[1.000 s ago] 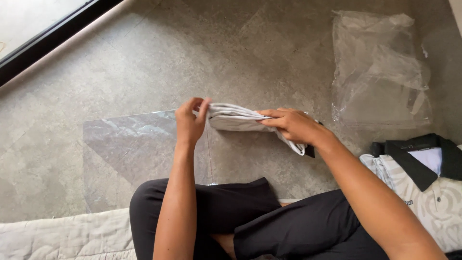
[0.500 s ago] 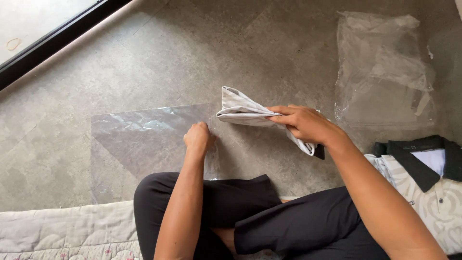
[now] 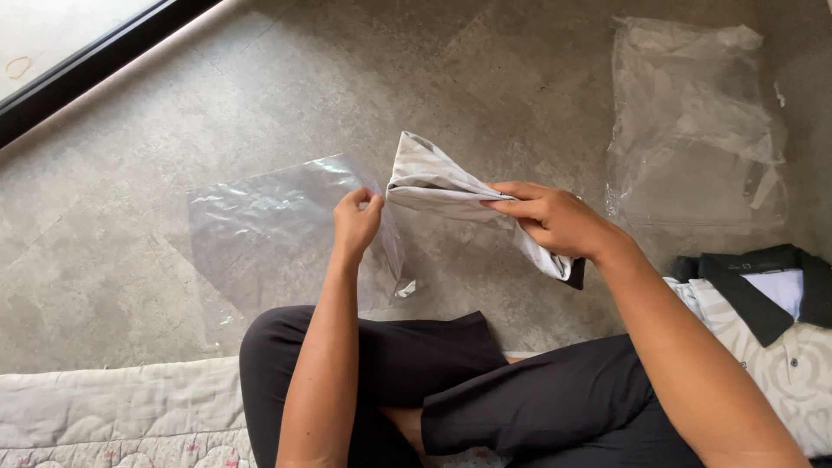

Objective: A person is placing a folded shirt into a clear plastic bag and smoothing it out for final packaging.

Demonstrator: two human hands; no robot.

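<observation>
My left hand pinches the open edge of a clear plastic bag and lifts that edge off the grey floor. My right hand grips a folded white shirt with a dark collar, held in the air just right of the bag's mouth. The shirt's free end points toward my left hand, a few centimetres from it. The dark collar end hangs below my right wrist.
A pile of crumpled clear plastic bags lies on the floor at the far right. A folded white patterned shirt with a black collar sits by my right knee. A quilted mat runs along the bottom left. A dark window frame crosses the top left.
My left hand let go of the shirt, dropped to the flat bag on the floor, pinched its edge and raised it. My right hand tilted the shirt's free end upward.
</observation>
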